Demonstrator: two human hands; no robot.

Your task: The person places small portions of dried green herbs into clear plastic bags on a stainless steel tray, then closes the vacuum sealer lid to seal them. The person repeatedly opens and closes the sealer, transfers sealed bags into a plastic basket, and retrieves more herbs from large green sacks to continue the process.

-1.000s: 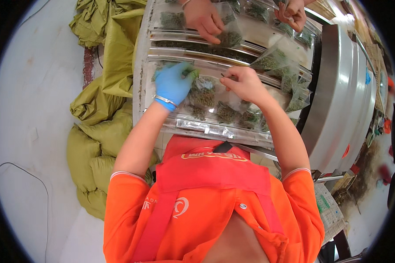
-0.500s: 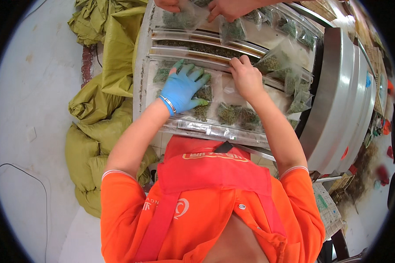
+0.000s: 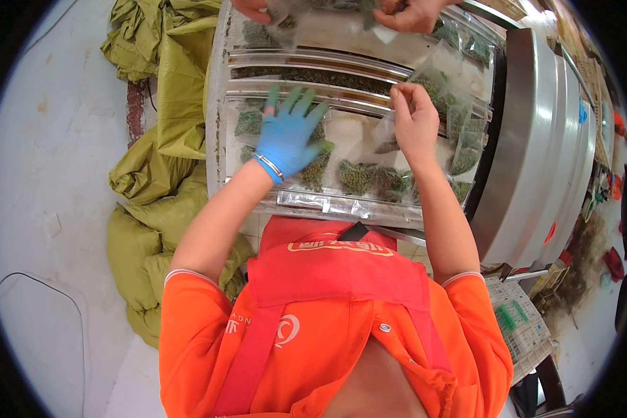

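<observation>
My left hand [image 3: 288, 141], in a blue glove with green-stained fingertips, spreads its fingers over clear bags of green berry clusters [image 3: 317, 169] on the near part of the machine bed. My bare right hand [image 3: 416, 125] is pinched closed at its fingertips on a clear plastic bag [image 3: 386, 136] with something dark in its lower end. Similar filled bags [image 3: 356, 177] lie in a row along the near metal bar, and more bags [image 3: 460, 122] overlap to the right of my right hand.
Across the bed, another person's hands [image 3: 412, 15] handle bags at the far side. Long metal bars [image 3: 306, 87] cross the bed. A large steel lid [image 3: 529, 153] stands at the right. Olive-green sacks [image 3: 136, 244] are piled at the left, and a plastic crate [image 3: 512, 324] sits lower right.
My right hand has shifted right with the clear bag. My left hand stays over the bags, its fingers slightly blurred. The other person's right-side hand has moved right.
</observation>
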